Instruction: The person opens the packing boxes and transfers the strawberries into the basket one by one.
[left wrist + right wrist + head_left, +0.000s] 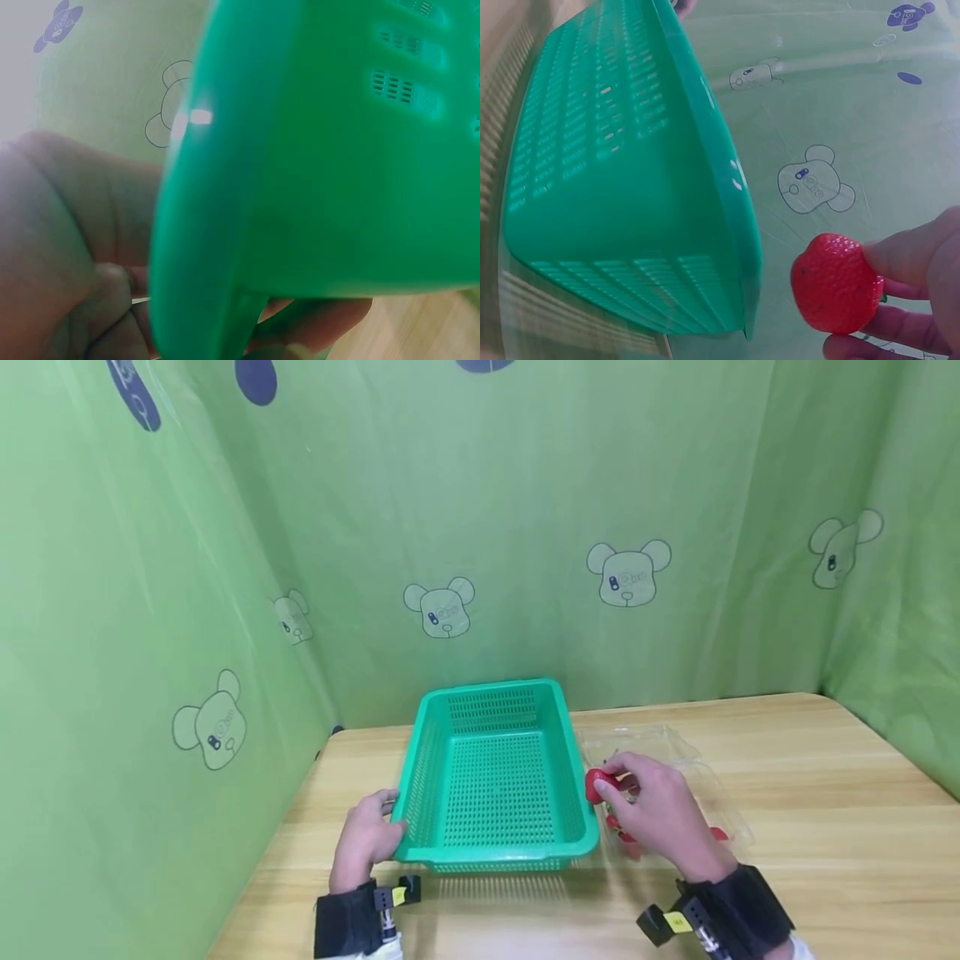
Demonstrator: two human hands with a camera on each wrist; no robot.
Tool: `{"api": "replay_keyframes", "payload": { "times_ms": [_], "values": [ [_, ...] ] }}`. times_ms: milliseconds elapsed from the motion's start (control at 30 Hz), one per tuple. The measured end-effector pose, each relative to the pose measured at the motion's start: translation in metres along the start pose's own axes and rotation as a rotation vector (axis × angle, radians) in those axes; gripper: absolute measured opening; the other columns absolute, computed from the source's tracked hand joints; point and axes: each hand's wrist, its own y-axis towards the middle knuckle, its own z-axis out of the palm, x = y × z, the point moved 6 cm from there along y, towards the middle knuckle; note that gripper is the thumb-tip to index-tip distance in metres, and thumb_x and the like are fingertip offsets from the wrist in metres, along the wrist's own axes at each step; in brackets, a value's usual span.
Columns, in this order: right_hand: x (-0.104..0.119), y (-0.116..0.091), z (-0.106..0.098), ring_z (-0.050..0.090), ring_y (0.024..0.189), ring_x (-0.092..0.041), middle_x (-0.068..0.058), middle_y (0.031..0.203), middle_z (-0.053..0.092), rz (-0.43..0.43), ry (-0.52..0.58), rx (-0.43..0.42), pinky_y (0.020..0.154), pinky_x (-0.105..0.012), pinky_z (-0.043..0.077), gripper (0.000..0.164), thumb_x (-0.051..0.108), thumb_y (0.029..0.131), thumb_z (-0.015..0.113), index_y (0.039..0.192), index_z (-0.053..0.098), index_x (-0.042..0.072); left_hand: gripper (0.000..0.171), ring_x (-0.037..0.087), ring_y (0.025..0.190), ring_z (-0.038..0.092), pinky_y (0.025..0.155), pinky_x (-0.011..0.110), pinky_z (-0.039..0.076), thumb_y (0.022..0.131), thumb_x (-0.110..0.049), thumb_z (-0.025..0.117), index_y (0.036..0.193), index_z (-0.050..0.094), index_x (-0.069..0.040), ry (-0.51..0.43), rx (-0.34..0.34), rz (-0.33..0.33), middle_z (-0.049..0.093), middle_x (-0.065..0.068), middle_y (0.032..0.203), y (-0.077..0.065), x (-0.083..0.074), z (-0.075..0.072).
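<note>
A green plastic basket with slotted walls stands at the middle of the table, its inside bare. My left hand grips its left rim; in the left wrist view the fingers curl under the rim. Just beyond the right rim, my right hand pinches a red strawberry between thumb and fingers. In the right wrist view the strawberry hangs apart from the basket wall. Under the right hand lies a clear plastic box with several strawberries, partly hidden by the hand.
The clear box has its lid folded back toward the curtain. A green curtain with bear prints closes off the back and sides of the wooden table. Each wrist wears a black strap with a small camera.
</note>
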Motion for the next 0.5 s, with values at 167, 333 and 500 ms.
{"api": "replay_keyframes", "payload": {
  "times_ms": [167, 333, 500],
  "values": [
    [0.004, -0.004, 0.003, 0.067, 0.075, -0.023, -0.011, 0.091, 0.069, -0.035, 0.003, -0.053, 0.062, -0.044, 0.059, 0.018, 0.014, 0.083, 0.072, 0.097, 0.064, 0.006, 0.050, 0.040, 0.116, 0.051, 0.082, 0.046, 0.052, 0.086, -0.002, 0.058, 0.134, 0.046, 0.004, -0.011, 0.001, -0.001, 0.056, 0.027, 0.129, -0.002, 0.001, 0.001],
    [0.008, -0.001, 0.005, 0.065, 0.072, -0.021, -0.010, 0.088, 0.069, -0.078, -0.019, -0.073, 0.062, -0.043, 0.059, 0.018, 0.015, 0.082, 0.073, 0.096, 0.065, 0.007, 0.051, 0.041, 0.117, 0.050, 0.084, 0.048, 0.051, 0.085, -0.002, 0.059, 0.134, 0.046, 0.003, 0.003, 0.002, 0.004, 0.056, 0.027, 0.129, 0.001, -0.001, 0.000],
    [0.009, -0.006, 0.012, 0.062, 0.071, -0.022, -0.010, 0.089, 0.069, -0.097, -0.013, -0.073, 0.061, -0.043, 0.056, 0.017, 0.014, 0.082, 0.072, 0.097, 0.065, 0.007, 0.052, 0.040, 0.115, 0.051, 0.075, 0.042, 0.054, 0.084, -0.001, 0.058, 0.135, 0.046, 0.003, -0.029, 0.011, -0.010, 0.055, 0.027, 0.130, -0.005, 0.002, 0.001]
  ]
}}
